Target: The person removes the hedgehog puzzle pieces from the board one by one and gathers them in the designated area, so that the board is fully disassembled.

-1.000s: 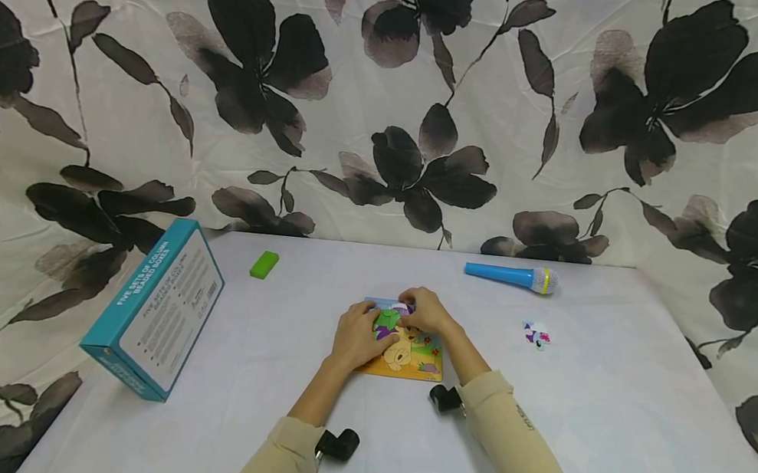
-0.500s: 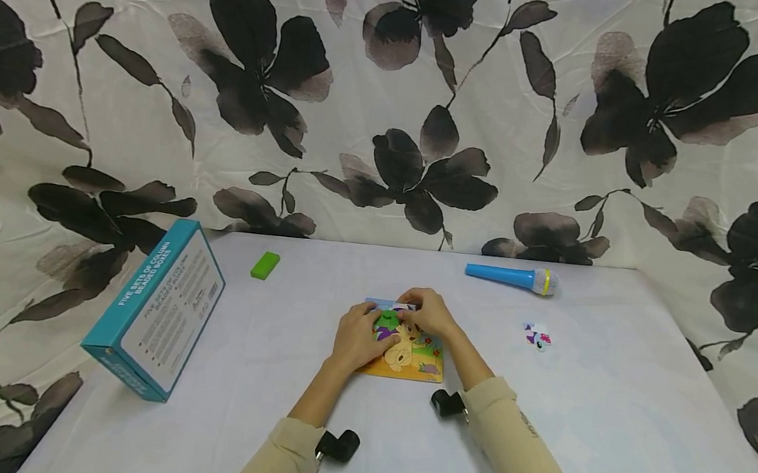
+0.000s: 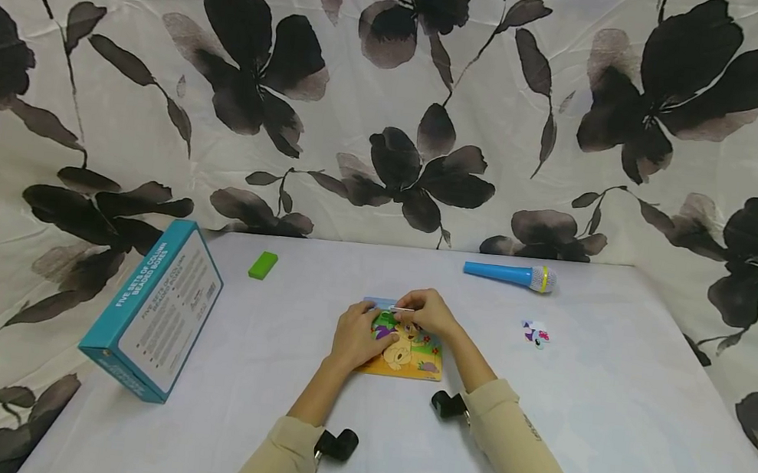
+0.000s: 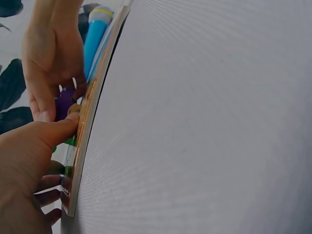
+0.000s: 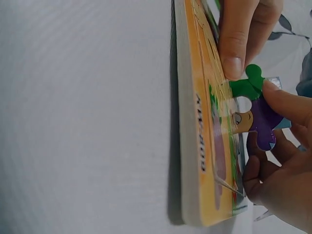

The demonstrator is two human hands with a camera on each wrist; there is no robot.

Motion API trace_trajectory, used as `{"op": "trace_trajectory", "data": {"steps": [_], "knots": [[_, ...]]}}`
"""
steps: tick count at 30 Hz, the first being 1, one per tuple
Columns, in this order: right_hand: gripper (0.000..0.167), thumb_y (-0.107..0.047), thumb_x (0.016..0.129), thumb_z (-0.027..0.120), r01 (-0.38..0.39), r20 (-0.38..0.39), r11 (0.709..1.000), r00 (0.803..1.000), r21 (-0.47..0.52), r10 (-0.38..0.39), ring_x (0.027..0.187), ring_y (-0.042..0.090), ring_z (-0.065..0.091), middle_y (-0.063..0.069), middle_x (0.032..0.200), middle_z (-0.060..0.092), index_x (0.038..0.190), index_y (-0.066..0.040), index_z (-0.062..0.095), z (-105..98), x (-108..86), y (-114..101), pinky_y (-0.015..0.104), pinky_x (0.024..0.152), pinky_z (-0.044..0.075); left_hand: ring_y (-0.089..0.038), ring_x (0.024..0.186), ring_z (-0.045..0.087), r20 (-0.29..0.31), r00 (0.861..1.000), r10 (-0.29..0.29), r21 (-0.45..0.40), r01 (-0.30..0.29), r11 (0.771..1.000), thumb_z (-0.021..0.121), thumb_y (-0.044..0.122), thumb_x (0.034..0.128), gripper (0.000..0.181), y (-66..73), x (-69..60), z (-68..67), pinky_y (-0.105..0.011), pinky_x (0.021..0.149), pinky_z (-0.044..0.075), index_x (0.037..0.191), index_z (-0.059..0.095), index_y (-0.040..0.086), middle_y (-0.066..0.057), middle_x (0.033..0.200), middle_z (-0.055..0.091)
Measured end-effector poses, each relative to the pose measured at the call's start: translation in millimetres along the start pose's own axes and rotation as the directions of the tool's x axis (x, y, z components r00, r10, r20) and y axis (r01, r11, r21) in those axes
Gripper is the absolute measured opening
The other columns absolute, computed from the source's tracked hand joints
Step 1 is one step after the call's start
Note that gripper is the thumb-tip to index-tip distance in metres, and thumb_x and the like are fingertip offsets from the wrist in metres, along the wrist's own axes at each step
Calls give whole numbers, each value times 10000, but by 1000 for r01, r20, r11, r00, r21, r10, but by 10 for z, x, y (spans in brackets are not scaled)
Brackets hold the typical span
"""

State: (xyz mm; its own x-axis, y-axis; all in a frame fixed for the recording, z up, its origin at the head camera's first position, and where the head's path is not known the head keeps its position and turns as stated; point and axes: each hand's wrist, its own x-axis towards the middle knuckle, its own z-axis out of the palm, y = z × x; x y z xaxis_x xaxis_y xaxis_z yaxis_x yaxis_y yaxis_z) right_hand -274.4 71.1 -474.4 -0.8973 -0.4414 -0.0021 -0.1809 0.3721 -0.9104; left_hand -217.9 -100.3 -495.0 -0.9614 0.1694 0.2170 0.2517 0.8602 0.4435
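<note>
A jigsaw puzzle board (image 3: 429,370) with an orange cartoon scene lies on the white table. My left hand (image 3: 355,336) holds the board at its left side, thumb on the picture and fingers bent by the far left edge. Over the upper part, my right hand (image 3: 429,313) pinches a jigsaw piece (image 5: 263,117), purple and green with part of a cartoon face. In the right wrist view this piece is tilted up at the board's surface, close to the left thumb (image 5: 234,66). My hands hide part of the picture.
A teal box (image 3: 156,313) stands at the left, with a green block (image 3: 263,265) behind it. A blue toy microphone (image 3: 510,276) lies at the back right. Several small colourful pieces (image 3: 536,335) lie to the right of the board.
My right hand has tilted the jigsaw piece up, so its pale edge now shows in the head view. The left hand and the board have stayed in place.
</note>
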Motion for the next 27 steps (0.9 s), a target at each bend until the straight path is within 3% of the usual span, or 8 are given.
{"op": "trace_trajectory", "data": {"steps": [14, 22, 27], "knots": [[168, -37, 864, 648, 10, 71, 1000, 997, -14, -9, 660, 139, 525, 142, 881, 683, 999, 58, 682, -35, -39, 6, 224, 601, 438, -351, 1237, 444, 10, 1000, -10, -4, 10, 1000, 716, 411, 795, 622, -12, -1, 5, -502, 1035, 352, 1215, 602, -33, -184, 1300, 528], [199, -105, 884, 646, -35, -100, 998, 995, -55, 30, 852, 180, 577, 131, 1084, 653, 1053, -11, 693, -13, -36, 24, 318, 797, 484, -350, 1223, 458, -7, 1000, 3, 4, -3, 1000, 712, 424, 784, 627, -23, 6, 21, -504, 1018, 367, 1197, 612, -38, -186, 1285, 539], [243, -126, 864, 676, -51, -157, 998, 987, -35, 44, 824, 182, 548, 138, 1034, 635, 1079, -13, 675, -86, -75, 45, 270, 700, 468, -343, 1238, 449, 4, 1000, -11, -2, 11, 1000, 709, 419, 789, 625, -8, 5, 18, -492, 1036, 355, 1206, 609, -34, -181, 1298, 533]]}}
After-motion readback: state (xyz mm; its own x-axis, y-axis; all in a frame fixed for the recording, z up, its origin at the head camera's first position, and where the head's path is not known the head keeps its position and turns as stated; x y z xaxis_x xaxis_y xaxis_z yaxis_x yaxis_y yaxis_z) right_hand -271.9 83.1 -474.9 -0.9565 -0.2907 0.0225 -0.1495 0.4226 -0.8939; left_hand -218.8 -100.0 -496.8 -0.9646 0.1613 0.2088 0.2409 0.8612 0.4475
